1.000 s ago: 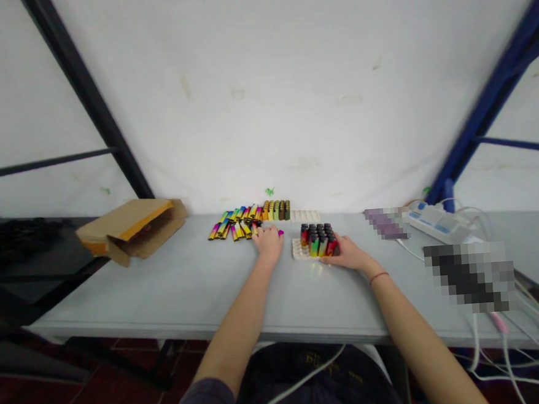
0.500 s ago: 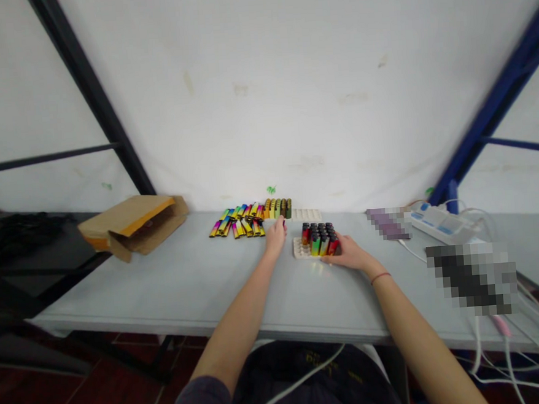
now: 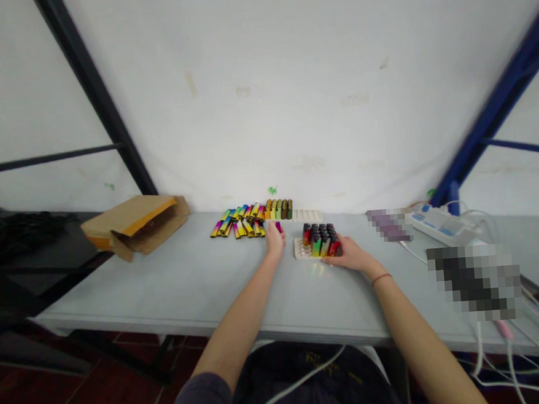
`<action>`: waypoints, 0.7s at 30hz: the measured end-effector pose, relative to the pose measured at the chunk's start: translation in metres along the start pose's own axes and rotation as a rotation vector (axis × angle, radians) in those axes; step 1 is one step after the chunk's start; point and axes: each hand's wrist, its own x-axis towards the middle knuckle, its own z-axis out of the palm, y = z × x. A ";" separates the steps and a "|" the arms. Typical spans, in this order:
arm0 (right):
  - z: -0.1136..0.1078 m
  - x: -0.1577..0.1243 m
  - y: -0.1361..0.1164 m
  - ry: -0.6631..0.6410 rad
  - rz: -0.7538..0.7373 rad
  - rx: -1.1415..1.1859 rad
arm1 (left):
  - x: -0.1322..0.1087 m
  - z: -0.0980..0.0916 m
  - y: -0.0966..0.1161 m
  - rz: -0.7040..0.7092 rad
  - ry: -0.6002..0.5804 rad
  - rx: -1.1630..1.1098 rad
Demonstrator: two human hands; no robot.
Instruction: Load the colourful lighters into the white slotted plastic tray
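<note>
My left hand (image 3: 275, 243) is closed around a small purple lighter (image 3: 278, 225), mostly hidden by the fingers, just right of a loose pile of shiny multicoloured lighters (image 3: 237, 221). A white holed tray (image 3: 302, 249) carries several upright black-topped lighters (image 3: 321, 240) in red, green and yellow; holes on its left side show. My right hand (image 3: 351, 255) grips this tray's right end, thumb at the front edge and fingers by the red lighters. Behind my left hand stands a block of upright yellow-to-green lighters (image 3: 278, 210).
Another white tray (image 3: 308, 215) lies by the wall. An open cardboard box (image 3: 135, 223) rests at the left of the grey table (image 3: 165, 295). To the right are a purple pixelated item (image 3: 388, 225), a white power strip (image 3: 444, 226), cables and a dark blurred item (image 3: 469, 280).
My left hand has shifted slightly left and toward me, turning so that the purple lighter shows in it. The right hand stays on the tray.
</note>
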 end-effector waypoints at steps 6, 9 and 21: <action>-0.001 0.000 0.000 0.000 0.009 0.005 | -0.007 0.000 0.011 -0.128 0.003 -0.085; -0.001 0.001 0.000 -0.021 0.005 0.011 | -0.008 0.002 0.011 -0.127 -0.017 -0.064; -0.003 0.000 -0.003 0.002 -0.002 0.041 | -0.017 -0.005 0.016 0.473 -0.362 0.478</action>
